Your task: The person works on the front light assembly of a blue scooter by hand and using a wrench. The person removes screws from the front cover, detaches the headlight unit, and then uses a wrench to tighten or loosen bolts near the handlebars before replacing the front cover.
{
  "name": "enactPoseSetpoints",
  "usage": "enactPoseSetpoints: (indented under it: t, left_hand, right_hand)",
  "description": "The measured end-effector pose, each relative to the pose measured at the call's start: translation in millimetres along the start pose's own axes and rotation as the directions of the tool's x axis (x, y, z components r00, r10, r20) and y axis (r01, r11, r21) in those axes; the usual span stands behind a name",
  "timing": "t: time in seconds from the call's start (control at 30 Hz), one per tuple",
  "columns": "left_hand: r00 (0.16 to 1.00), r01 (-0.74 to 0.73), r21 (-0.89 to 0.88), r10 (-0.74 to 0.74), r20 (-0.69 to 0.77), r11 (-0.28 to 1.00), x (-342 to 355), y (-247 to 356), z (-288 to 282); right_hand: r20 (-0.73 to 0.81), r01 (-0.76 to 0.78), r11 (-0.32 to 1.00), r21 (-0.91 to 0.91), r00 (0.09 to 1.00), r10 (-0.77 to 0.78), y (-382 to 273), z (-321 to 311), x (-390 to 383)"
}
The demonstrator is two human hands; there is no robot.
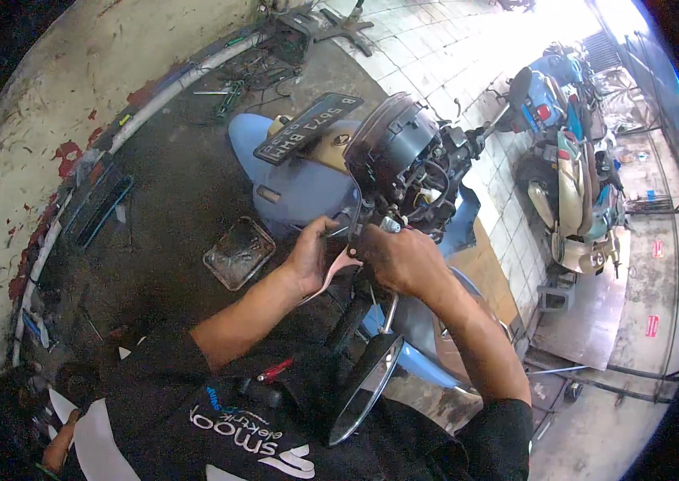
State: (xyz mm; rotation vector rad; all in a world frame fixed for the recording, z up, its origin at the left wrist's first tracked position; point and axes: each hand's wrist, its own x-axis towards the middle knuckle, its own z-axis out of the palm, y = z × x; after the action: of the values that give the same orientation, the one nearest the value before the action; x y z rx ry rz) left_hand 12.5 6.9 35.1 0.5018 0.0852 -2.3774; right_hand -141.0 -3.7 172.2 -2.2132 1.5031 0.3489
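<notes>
A scooter's handlebar area is between my hands, its front covers off. My left hand (313, 255) is closed at the left side of the bar, beside a copper-coloured brake lever (338, 268). A slim silvery piece shows by its fingertips; I cannot make out what they hold. My right hand (405, 258) is curled closed over the bar just opposite. A small grey-blue cylindrical part (390, 224) sticks up at its fingers, and the rest of its grip is hidden. Ahead of both hands is the black headlight unit (392, 132), with bare wiring (432, 192) behind it.
A licence plate (307, 128) lies over the blue front fender (307, 188). A round-cornered metal tray (240, 252) is on the floor to the left. Close to my body is a mirror (367, 389) on its stem. Other scooters (572, 184) stand at right; tools and cables (247, 86) lie far left.
</notes>
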Motion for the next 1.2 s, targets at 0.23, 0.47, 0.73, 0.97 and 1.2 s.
enactPoseSetpoints:
  t: [0.23,0.47,0.73,0.97,1.2]
  left_hand:
    - [0.998,-0.042,0.017,0.043,-0.052,0.999,3,-3,6]
    - [0.989,-0.116,0.039,0.119,-0.087,0.992,2,-5,6]
    - [0.999,-0.041,0.078,0.043,-0.017,0.996,-2,1,9]
    - [0.989,-0.120,0.059,0.124,-0.077,0.991,-1,-7,9]
    - [0.991,-0.084,0.059,0.090,-0.102,0.995,3,-7,8]
  right_hand:
    - [-0.001,0.018,0.998,-0.064,1.000,-0.018,-2,-3,-2]
    - [0.002,0.069,0.989,-0.133,0.998,-0.069,2,0,5]
    - [-0.041,0.042,0.997,-0.065,0.998,-0.045,3,2,1]
    - [0.031,-0.034,0.999,-0.040,0.999,0.035,-5,-6,0]
    - [-0.035,0.027,0.995,-0.092,0.999,-0.030,0,4,5]
